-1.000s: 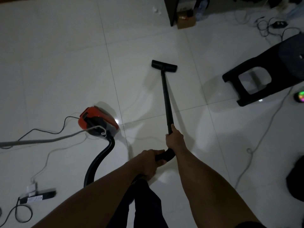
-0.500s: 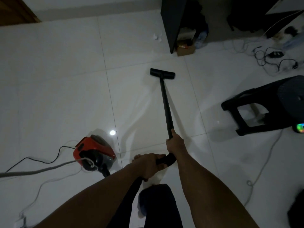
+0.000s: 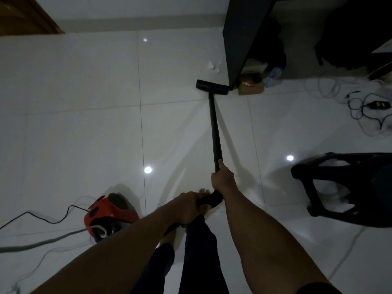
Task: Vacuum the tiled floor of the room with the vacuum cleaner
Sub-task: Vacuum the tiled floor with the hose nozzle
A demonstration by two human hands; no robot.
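Note:
A black vacuum wand [image 3: 214,128] runs away from me across the white tiled floor [image 3: 84,124]. Its flat floor head [image 3: 212,87] rests on the tiles beside the foot of a dark cabinet [image 3: 241,39]. My right hand [image 3: 222,177] grips the wand's lower end. My left hand [image 3: 188,205] is closed around the curved black handle [image 3: 210,199] just behind it. The red canister [image 3: 110,215] of the vacuum sits on the floor at my lower left, with its hose mostly hidden behind my left arm.
A black plastic stool [image 3: 339,185] stands at the right. A cardboard box [image 3: 251,85] and a bottle [image 3: 273,76] lie under the cabinet. Tangled cables and a power strip [image 3: 375,106] are at the far right. A black cord [image 3: 42,217] and grey cord [image 3: 42,242] trail left.
The floor head has been pushed forward, from the open tile to the cabinet's foot by the box. My view has moved forward and tilted up; the stool and canister now sit lower in view.

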